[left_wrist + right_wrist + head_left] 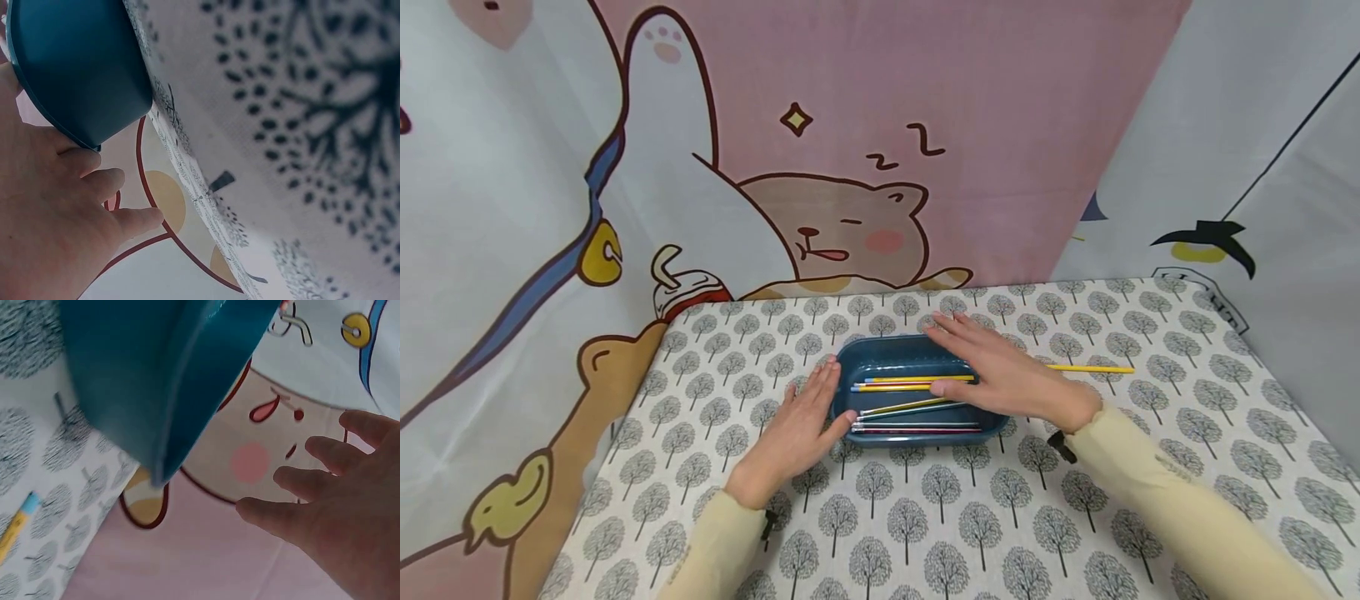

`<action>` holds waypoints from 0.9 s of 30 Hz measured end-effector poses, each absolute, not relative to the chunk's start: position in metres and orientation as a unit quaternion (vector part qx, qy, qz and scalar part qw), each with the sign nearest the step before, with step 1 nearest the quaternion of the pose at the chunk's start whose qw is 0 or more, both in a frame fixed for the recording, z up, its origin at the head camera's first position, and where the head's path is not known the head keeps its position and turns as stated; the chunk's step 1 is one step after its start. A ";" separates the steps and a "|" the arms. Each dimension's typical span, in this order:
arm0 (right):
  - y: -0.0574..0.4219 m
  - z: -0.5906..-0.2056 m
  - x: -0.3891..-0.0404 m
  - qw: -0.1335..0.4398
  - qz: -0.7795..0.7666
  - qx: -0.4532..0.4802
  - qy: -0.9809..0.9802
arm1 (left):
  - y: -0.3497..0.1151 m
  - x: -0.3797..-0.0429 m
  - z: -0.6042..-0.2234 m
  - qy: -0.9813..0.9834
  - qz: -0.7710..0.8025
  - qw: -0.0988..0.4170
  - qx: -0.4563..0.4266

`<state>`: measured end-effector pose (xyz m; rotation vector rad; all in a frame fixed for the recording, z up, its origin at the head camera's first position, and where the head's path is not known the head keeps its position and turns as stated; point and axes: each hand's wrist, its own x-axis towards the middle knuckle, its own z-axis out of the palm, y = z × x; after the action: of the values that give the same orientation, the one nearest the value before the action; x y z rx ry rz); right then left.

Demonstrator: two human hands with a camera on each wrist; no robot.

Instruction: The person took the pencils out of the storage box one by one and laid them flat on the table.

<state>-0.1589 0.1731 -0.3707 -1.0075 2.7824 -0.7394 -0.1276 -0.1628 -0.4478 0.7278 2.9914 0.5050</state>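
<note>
Left hand [801, 425], fingers extended, is at the left end of the blue tray [887, 354], right hand [992, 367], fingers spread, over its right end; pencils [913, 409] lie inside, and shifting it rightward could displace the yellow pencil [1093, 368] beyond.

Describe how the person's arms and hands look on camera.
The left hand and right hand are bare, without gloves. The left sleeve and right sleeve are long and pale cream-yellow, with faint greyish marks. Near each cuff shows a small black piece, its details too small to make out.
</note>
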 end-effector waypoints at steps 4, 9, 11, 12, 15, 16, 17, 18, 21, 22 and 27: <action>0.155 -0.367 -0.163 0.060 -0.230 -0.339 0.910 | -0.163 -0.127 -0.448 0.959 0.162 0.009 0.231; 0.139 -0.364 -0.168 0.066 -0.216 -0.355 0.907 | -0.163 -0.127 -0.449 0.960 0.161 0.010 0.228; 0.133 -0.364 -0.170 0.065 -0.207 -0.364 0.906 | -0.163 -0.128 -0.449 0.960 0.162 0.011 0.228; 0.130 -0.365 -0.172 0.065 -0.202 -0.369 0.905 | -0.163 -0.128 -0.449 0.960 0.164 0.011 0.228; 0.122 -0.367 -0.176 0.063 -0.179 -0.384 0.904 | -0.163 -0.128 -0.448 0.960 0.164 0.016 0.228; 0.120 -0.368 -0.177 0.064 -0.171 -0.388 0.904 | -0.162 -0.128 -0.448 0.959 0.165 0.018 0.228; 0.118 -0.369 -0.178 0.067 -0.164 -0.392 0.903 | -0.162 -0.129 -0.448 0.959 0.165 0.019 0.228; 0.115 -0.370 -0.178 0.070 -0.154 -0.394 0.903 | -0.162 -0.129 -0.448 0.959 0.167 0.019 0.228; 0.108 -0.372 -0.180 0.085 -0.134 -0.399 0.903 | -0.163 -0.129 -0.447 0.959 0.163 0.021 0.230; 0.106 -0.373 -0.181 0.089 -0.130 -0.400 0.903 | -0.163 -0.129 -0.447 0.959 0.163 0.021 0.230; 0.096 -0.378 -0.186 0.110 -0.120 -0.397 0.903 | -0.164 -0.128 -0.447 0.959 0.162 0.023 0.231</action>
<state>-0.1857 0.0964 -0.3776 -1.1664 2.6541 -0.3535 -0.1284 -0.1635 -0.4474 0.7158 2.9705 0.5012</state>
